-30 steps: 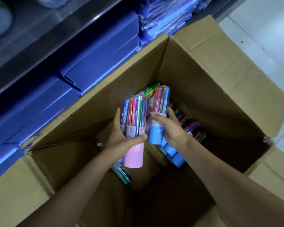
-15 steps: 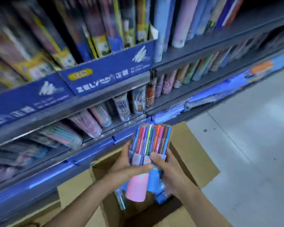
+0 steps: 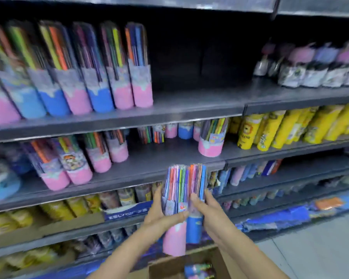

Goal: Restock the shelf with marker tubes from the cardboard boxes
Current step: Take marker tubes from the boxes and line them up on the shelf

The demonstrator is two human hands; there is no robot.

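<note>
Two clear plastic marker tubes, pink-based point(image 3: 174, 236) and blue-based point(image 3: 194, 228), are now lifted out of the brown cardboard box point(image 3: 169, 264) to shelf height. Left hand point(image 3: 159, 216) grips pink one, right hand point(image 3: 208, 214) blue one. Dark shelf point(image 3: 153, 170) gap just beyond; placing looks next.

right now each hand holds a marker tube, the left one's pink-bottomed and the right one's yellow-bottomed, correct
Not quite. The head view shows the left hand gripping the pink-bottomed tube, but the tube in the right hand is a blue-bottomed tube, not yellow. The yellow tubes stand on the shelf.
</note>
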